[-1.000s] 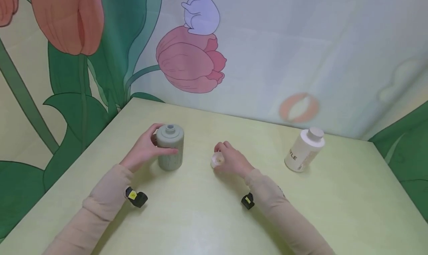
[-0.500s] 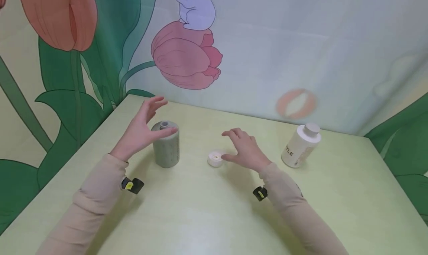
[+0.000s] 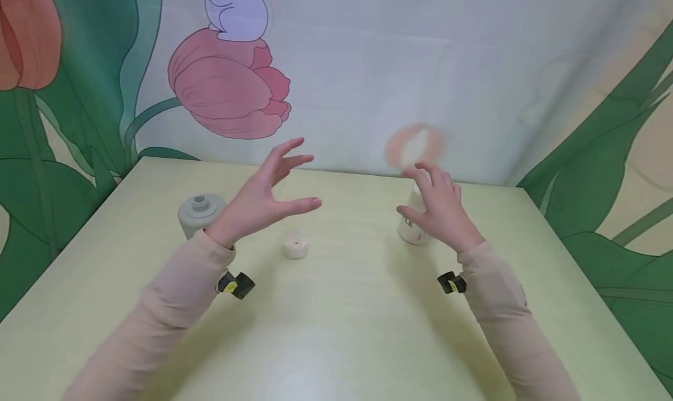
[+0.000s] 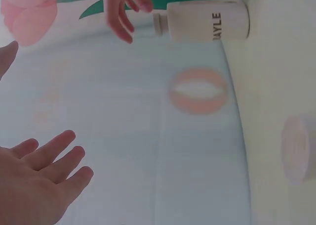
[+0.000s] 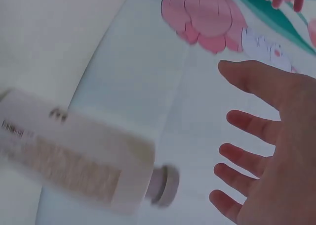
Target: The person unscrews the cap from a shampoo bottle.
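Note:
My left hand (image 3: pixel 260 199) hangs in the air right of the grey bottle (image 3: pixel 200 213), its fingers spread and holding nothing. That bottle stands upright with a bare neck, its lower part hidden by my wrist. On the table below the hand lies a small round white cap (image 3: pixel 295 246), also at the edge of the left wrist view. My right hand (image 3: pixel 439 208) is raised in front of the white bottle (image 3: pixel 407 232), fingers apart and holding nothing. In the right wrist view the white bottle (image 5: pixel 84 156) shows its cap on; the hand does not touch it there.
Both bottles and the cap stand on a pale yellow-green table (image 3: pixel 336 307). A cloth backdrop (image 3: pixel 357 97) printed with tulips and a white animal hangs behind the table's far edge. Small black cameras (image 3: pixel 452 282) sit at both wrists.
My left hand let go of the grey bottle and moved right and up. My right hand released the white cap and moved right to the white bottle. The head view turned right.

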A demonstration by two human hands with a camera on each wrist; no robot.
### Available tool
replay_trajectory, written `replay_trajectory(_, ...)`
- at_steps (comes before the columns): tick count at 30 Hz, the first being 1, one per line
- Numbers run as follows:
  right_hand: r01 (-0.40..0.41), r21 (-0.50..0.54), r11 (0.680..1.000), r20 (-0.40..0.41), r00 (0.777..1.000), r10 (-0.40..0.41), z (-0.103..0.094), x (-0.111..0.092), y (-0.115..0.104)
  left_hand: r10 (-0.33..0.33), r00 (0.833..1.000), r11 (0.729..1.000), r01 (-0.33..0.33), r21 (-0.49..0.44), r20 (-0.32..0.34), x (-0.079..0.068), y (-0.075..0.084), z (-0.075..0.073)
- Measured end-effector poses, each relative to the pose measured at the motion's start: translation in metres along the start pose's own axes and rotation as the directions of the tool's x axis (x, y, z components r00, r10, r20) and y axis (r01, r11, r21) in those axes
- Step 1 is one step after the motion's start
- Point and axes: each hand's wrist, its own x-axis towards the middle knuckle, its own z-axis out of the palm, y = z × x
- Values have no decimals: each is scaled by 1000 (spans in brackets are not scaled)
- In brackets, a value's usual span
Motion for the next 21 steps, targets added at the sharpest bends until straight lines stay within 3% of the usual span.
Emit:
replay_trajectory(6,-97,62,993,-42,994,100,-15,-9,33,-21,992,999,24,-24,123,29,-2,52)
replay_trajectory(10,-121,113,986,-22,992,124,-12,-2,46,-60,983,998,61,-5,175,42,-13,75)
replay_trajectory(15,-167,148,975,11,986,167,-16,3,58,-59,975,996,71,-48,214,66,-23,108)
replay_trajectory(21,-203,193,960,25,979,202,-17,3,79,-66,970,989,95,-112,234,97,-33,158)
